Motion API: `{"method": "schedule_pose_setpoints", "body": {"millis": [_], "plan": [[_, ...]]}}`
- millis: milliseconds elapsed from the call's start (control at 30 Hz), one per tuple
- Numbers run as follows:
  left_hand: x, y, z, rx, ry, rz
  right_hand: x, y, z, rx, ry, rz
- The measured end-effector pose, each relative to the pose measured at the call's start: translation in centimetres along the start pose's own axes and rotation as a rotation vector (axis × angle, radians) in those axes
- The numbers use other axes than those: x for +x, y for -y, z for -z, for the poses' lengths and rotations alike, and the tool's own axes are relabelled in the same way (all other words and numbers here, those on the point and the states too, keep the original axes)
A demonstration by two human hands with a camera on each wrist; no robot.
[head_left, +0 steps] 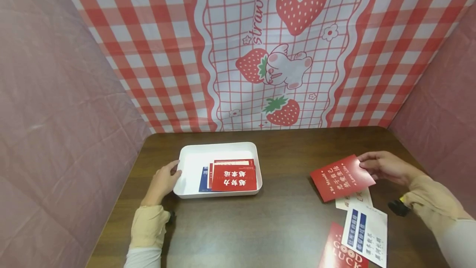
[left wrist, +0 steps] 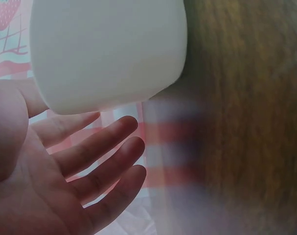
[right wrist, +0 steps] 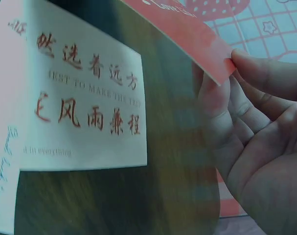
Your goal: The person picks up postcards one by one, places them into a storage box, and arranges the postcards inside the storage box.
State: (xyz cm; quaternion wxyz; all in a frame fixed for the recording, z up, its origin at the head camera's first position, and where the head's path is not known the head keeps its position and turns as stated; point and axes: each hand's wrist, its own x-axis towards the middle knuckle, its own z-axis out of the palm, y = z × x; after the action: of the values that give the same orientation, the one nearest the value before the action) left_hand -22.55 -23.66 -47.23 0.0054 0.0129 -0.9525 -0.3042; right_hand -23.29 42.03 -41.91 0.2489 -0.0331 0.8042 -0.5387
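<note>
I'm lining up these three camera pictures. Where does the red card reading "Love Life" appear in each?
Head: right of centre, below the middle; the red card is in the right hand.
Left wrist: not in it.
Right wrist: at the top, right of centre, slanting down to the hand and cut off by the top edge.
Shared landmark: the strawberry cloth, top middle in head, top left in left wrist, top right in right wrist.

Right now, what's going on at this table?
A person's right hand pinches a red card, raised above a cream card on the right of the table. The left hand is at the left end of a white tray holding several cards. Nearby, a white-and-blue card overlaps a red GOOD LUCK card.
</note>
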Motion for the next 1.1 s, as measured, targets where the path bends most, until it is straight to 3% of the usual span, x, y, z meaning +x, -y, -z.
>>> {"method": "schedule_pose_setpoints", "body": {"millis": [500,867,1100], "plan": [[0.1,0.1,-0.1,-0.027,-0.019,0.006,0.4,0.5,-1.5,0.101,0.005,0.037],[0.1,0.3,-0.3,-0.02,-0.01,0.021,0.6,2.2,-3.9,0.053,-0.035,0.02],[0.0,0.0,-0.1,0.01,-0.036,0.014,0.6,2.9,-4.6,0.087,-0.038,0.05]]}}
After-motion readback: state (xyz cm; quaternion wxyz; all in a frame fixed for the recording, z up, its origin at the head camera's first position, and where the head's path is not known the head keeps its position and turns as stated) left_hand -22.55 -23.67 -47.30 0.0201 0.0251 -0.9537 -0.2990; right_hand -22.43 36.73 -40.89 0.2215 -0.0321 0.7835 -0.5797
